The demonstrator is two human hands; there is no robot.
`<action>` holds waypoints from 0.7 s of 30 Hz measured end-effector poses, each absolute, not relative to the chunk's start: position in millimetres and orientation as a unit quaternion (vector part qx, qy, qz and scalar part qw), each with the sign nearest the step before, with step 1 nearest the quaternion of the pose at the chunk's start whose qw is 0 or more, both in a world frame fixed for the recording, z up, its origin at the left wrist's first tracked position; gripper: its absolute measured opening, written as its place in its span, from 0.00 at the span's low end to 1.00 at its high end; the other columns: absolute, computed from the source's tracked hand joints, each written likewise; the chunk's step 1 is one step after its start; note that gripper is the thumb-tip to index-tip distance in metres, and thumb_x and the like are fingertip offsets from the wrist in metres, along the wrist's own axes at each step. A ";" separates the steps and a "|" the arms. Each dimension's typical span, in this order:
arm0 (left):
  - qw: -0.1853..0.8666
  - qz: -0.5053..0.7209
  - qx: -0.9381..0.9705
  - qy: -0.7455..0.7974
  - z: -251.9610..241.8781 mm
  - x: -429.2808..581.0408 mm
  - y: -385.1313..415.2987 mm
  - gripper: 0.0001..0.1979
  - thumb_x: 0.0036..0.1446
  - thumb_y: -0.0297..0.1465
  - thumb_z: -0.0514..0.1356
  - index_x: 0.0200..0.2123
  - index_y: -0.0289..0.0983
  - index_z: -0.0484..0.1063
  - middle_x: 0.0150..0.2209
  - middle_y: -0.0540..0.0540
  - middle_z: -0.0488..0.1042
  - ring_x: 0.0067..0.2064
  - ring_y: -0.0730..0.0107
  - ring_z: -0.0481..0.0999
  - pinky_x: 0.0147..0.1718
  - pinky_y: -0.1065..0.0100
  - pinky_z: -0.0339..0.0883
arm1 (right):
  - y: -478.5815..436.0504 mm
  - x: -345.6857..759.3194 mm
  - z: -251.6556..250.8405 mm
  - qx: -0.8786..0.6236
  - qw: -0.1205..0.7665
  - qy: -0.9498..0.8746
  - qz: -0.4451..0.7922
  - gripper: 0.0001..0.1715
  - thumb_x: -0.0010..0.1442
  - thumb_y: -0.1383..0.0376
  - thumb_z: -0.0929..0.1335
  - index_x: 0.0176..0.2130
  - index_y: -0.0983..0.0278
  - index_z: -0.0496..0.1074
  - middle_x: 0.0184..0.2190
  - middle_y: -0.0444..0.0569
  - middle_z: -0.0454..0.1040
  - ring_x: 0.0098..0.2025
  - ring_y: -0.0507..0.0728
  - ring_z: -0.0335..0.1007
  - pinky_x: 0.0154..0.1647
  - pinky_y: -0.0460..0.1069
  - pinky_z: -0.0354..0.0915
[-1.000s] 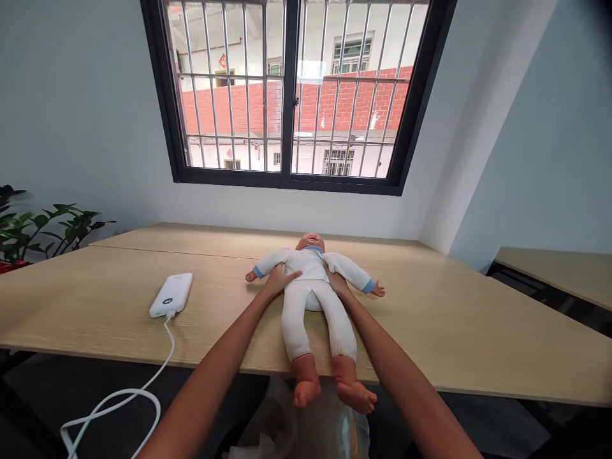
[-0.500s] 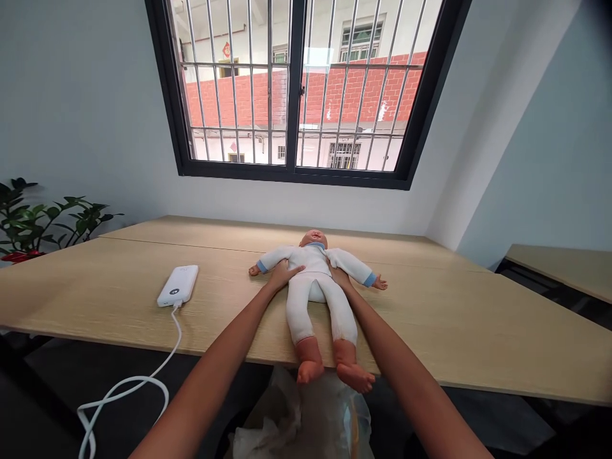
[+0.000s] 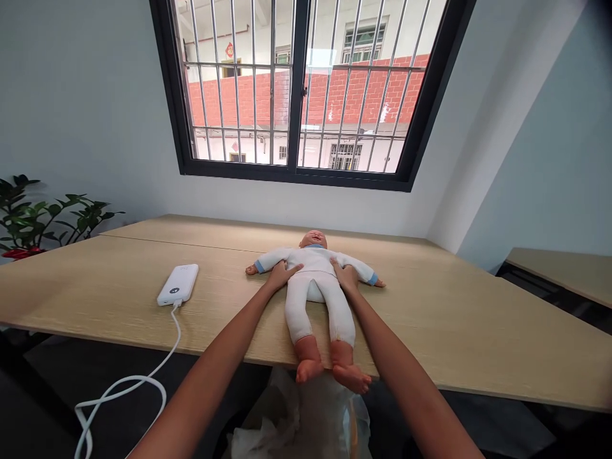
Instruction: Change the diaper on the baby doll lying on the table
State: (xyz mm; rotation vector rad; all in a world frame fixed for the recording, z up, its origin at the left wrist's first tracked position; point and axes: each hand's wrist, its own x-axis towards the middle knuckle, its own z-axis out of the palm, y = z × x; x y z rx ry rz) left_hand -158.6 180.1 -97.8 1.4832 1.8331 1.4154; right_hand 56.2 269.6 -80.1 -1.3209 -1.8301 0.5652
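Observation:
A baby doll point(image 3: 313, 262) in a white suit with blue collar and cuffs lies on its back on the wooden table, head toward the window and bare feet over the near edge. My left hand point(image 3: 283, 275) holds the doll's waist from the left, thumb on the belly and the other fingers hidden beneath its side. On the opposite side, my right hand point(image 3: 345, 276) grips the torso below the doll's outstretched arm. Its thumb rests on the white cloth, while its remaining fingers are mostly out of sight.
A white power bank point(image 3: 178, 284) lies left on the table point(image 3: 454, 319), its white cable point(image 3: 136, 382) hanging over the front edge. A potted plant point(image 3: 43, 217) stands at the far left. Behind the table is a barred window point(image 3: 291, 172). Another table point(image 3: 564, 271) is at the right.
My right hand has shifted from under the doll's arm, and its thumb now shows on the torso. The doll's arm on that side has lowered slightly. My left hand stays at the waist.

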 end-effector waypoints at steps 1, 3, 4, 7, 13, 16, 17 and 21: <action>0.180 0.502 0.528 0.661 -98.3 -158.6 180.4 0.33 0.49 0.54 0.62 0.47 0.32 0.69 0.46 0.34 0.76 0.52 0.48 0.72 0.48 0.62 0.65 | 272.8 56.8 -81.9 -0.528 0.392 -0.720 0.222 0.23 0.66 0.51 0.65 0.47 0.68 0.72 0.44 0.53 0.74 0.45 0.57 0.72 0.49 0.56 0.68; 0.165 0.495 0.529 0.670 -99.0 -158.7 180.5 0.32 0.50 0.54 0.61 0.45 0.31 0.69 0.47 0.33 0.75 0.50 0.49 0.73 0.46 0.62 0.65 | 277.6 57.6 -83.7 -0.539 0.384 -0.717 0.217 0.26 0.66 0.49 0.63 0.41 0.70 0.74 0.39 0.59 0.75 0.44 0.60 0.72 0.46 0.55 0.67; 0.164 0.491 0.530 0.672 -99.0 -158.8 180.2 0.32 0.51 0.54 0.61 0.44 0.31 0.69 0.47 0.32 0.75 0.50 0.49 0.73 0.46 0.62 0.65 | 278.9 58.3 -83.9 -0.544 0.381 -0.717 0.213 0.29 0.66 0.48 0.63 0.38 0.70 0.75 0.36 0.62 0.76 0.43 0.63 0.72 0.44 0.55 0.66; 0.164 0.483 0.534 0.674 -97.6 -159.8 177.0 0.29 0.52 0.54 0.59 0.41 0.33 0.69 0.46 0.33 0.75 0.49 0.50 0.74 0.44 0.61 0.65 | 278.2 64.9 -82.2 -0.557 0.368 -0.717 0.200 0.32 0.64 0.45 0.61 0.30 0.68 0.76 0.30 0.66 0.75 0.42 0.68 0.72 0.41 0.55 0.63; 0.133 0.483 0.541 0.676 -85.8 -162.3 165.1 0.23 0.52 0.53 0.59 0.26 0.39 0.62 0.27 0.46 0.70 0.31 0.62 0.70 0.31 0.65 0.59 | 263.8 86.1 -75.7 -0.532 0.365 -0.751 0.143 0.25 0.62 0.46 0.63 0.30 0.63 0.71 0.31 0.55 0.77 0.35 0.62 0.72 0.34 0.51 0.59; 0.111 0.491 0.559 0.659 -77.7 -160.3 161.4 0.24 0.50 0.51 0.62 0.23 0.40 0.56 0.22 0.53 0.61 0.27 0.69 0.63 0.28 0.67 0.53 | 255.4 88.3 -75.0 -0.438 0.417 -0.772 0.195 0.21 0.60 0.49 0.64 0.31 0.64 0.71 0.29 0.51 0.76 0.32 0.58 0.71 0.34 0.49 0.60; 0.116 0.493 0.577 0.640 -75.6 -159.5 160.8 0.24 0.50 0.50 0.63 0.23 0.40 0.56 0.22 0.54 0.59 0.27 0.71 0.61 0.28 0.68 0.53 | 252.7 88.0 -75.0 -0.406 0.421 -0.779 0.223 0.21 0.59 0.49 0.65 0.32 0.64 0.72 0.30 0.50 0.76 0.32 0.57 0.71 0.35 0.49 0.61; 0.210 0.516 0.617 0.556 -72.8 -160.4 159.6 0.20 0.46 0.45 0.65 0.25 0.39 0.62 0.26 0.53 0.63 0.29 0.71 0.63 0.30 0.69 0.56 | 244.4 85.9 -74.2 -0.323 0.397 -0.794 0.328 0.18 0.54 0.57 0.66 0.39 0.65 0.76 0.39 0.50 0.78 0.38 0.57 0.72 0.40 0.50 0.65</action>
